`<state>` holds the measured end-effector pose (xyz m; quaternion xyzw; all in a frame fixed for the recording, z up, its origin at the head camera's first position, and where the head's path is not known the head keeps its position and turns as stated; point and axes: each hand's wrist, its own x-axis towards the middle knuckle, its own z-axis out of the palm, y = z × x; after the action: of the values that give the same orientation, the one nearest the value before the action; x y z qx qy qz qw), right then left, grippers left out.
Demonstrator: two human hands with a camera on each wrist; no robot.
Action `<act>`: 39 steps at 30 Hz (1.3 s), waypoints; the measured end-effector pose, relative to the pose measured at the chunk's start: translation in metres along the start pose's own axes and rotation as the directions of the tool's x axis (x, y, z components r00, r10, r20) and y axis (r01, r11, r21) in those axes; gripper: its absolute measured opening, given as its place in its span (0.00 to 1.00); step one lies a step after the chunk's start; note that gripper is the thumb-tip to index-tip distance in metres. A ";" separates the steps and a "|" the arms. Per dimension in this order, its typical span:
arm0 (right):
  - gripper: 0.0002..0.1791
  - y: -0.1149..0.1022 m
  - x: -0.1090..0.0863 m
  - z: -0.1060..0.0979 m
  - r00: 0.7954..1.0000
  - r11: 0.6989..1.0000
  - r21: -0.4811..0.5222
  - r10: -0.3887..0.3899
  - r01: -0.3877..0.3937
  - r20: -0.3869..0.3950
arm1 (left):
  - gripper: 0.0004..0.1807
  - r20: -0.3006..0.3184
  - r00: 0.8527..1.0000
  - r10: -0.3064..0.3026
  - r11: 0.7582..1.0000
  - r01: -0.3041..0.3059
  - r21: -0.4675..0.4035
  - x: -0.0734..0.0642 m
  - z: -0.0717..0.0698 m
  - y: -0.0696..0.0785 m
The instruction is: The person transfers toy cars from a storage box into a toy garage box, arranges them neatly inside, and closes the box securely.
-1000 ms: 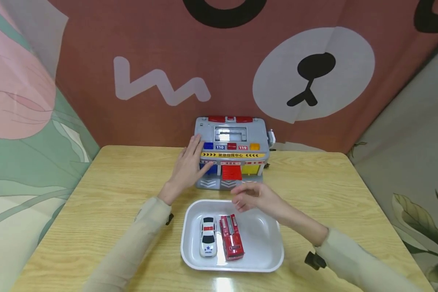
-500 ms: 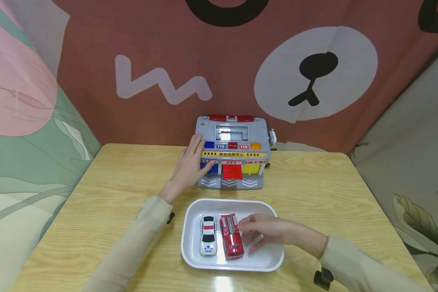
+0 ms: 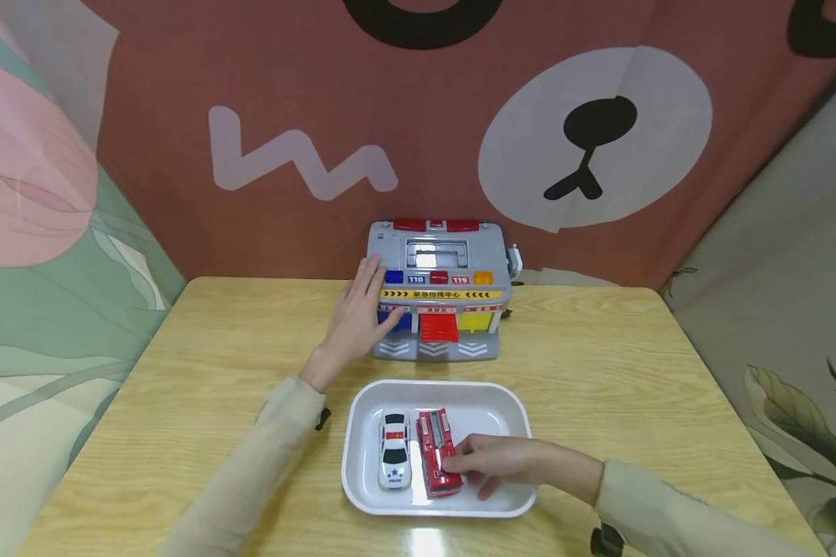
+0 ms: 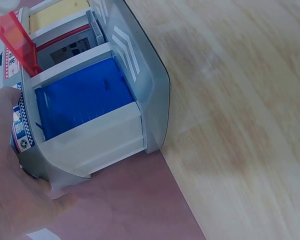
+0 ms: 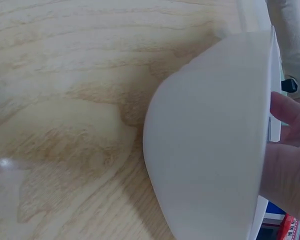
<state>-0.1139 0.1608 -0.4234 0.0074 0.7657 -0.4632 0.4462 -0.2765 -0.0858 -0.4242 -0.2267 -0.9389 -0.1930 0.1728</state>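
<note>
A red toy fire truck [image 3: 437,441] lies in a white tray [image 3: 348,464], beside a white toy police car [image 3: 394,452]. My right hand [image 3: 501,458] reaches over the tray's right side, one fingertip on top of the truck's near half. Another digit sits lower, to the right of the truck. In the right wrist view the tray wall hides the fingertips of the right hand [image 5: 290,160]. At the back, my left hand [image 3: 351,317] rests on the left side of a grey toy emergency station [image 3: 488,255], fingers straight along the roof, thumb across the front edge.
The station's red door [image 4: 20,45] is swung outward, while its blue door [image 4: 85,97] is down. A grey ramp [image 3: 435,350] juts toward the tray. The wooden table [image 3: 599,363] ends at a patterned cloth [image 3: 306,232] behind.
My right hand has moved from above the tray's far edge down and toward the fire truck, reaching its top. The left hand stays on the station, and both vehicles stay put.
</note>
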 end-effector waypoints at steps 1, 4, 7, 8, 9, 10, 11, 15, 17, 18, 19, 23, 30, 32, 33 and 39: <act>0.14 0.001 0.000 0.001 1.000 1.000 0.001 -0.001 0.001 -0.006 | 0.43 0.000 1.000 0.000 1.000 0.000 -0.002 -0.001 0.000 0.000; 0.13 0.002 0.001 0.003 1.000 1.000 0.020 -0.009 0.009 -0.022 | 0.44 0.003 1.000 -0.001 1.000 0.001 -0.002 -0.001 0.000 0.000; 0.13 0.003 0.002 0.004 0.999 0.999 0.039 -0.016 0.017 -0.036 | 0.43 0.000 1.000 -0.002 1.000 0.002 0.007 -0.001 0.000 0.000; 0.13 0.004 0.002 0.004 0.999 0.999 0.049 -0.018 0.020 -0.041 | 0.43 -0.002 1.000 0.000 1.000 0.000 0.008 -0.001 0.000 0.001; 0.13 0.004 0.002 0.004 0.999 0.998 0.059 -0.023 0.025 -0.045 | 0.43 -0.004 1.000 0.002 1.000 -0.002 0.008 -0.001 0.000 0.001; 0.13 0.004 0.003 0.004 0.999 0.997 0.070 -0.023 0.026 -0.047 | 0.43 -0.004 1.000 0.004 1.000 -0.004 0.009 -0.001 -0.001 0.001; 0.13 0.004 0.003 0.004 0.998 0.996 0.082 -0.024 0.028 -0.051 | 0.43 -0.004 1.000 0.005 1.000 -0.005 0.005 -0.001 -0.001 0.002; 0.12 0.003 0.004 0.003 0.999 0.993 0.116 -0.028 0.032 -0.033 | 0.43 0.003 1.000 -0.001 1.000 0.001 -0.002 -0.002 -0.002 0.003; 0.12 0.001 0.004 0.000 0.999 0.990 0.141 -0.032 0.033 -0.009 | 0.43 0.003 1.000 -0.005 1.000 0.005 -0.005 -0.002 -0.002 0.002; 0.13 0.000 0.004 -0.001 0.999 0.988 0.153 -0.034 0.033 0.003 | 0.43 0.000 1.000 -0.003 1.000 0.003 -0.002 -0.002 -0.002 0.002; 0.13 -0.001 0.003 -0.003 0.999 0.985 0.168 -0.037 0.034 0.017 | 0.43 -0.003 1.000 -0.002 1.000 0.002 -0.001 -0.002 -0.002 0.002; 0.14 -0.004 0.002 -0.007 0.993 0.975 0.218 -0.071 0.049 0.092 | 0.43 -0.008 1.000 0.005 1.000 -0.005 0.004 -0.001 -0.002 0.002; 0.13 -0.003 0.000 -0.008 0.969 0.934 0.348 -0.156 0.081 0.194 | 0.43 -0.001 1.000 0.008 1.000 -0.008 0.009 -0.001 -0.002 0.001; 0.14 -0.003 -0.001 -0.009 0.959 0.916 0.395 -0.170 0.070 0.226 | 0.43 -0.004 1.000 0.011 1.000 -0.011 0.011 -0.001 -0.002 0.001; 0.15 -0.003 -0.002 -0.009 0.954 0.908 0.414 -0.175 0.061 0.243 | 0.43 -0.005 1.000 0.011 1.000 -0.011 0.013 -0.001 -0.002 0.001; 0.22 -0.005 -0.011 -0.009 0.947 0.879 0.475 -0.192 0.049 0.256 | 0.43 -0.006 1.000 0.007 1.000 -0.007 0.012 -0.001 -0.001 0.001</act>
<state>-0.1154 0.1694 -0.4105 -0.0042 0.5568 -0.6550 0.5108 -0.2749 -0.0862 -0.4238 -0.2283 -0.9387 -0.1873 0.1777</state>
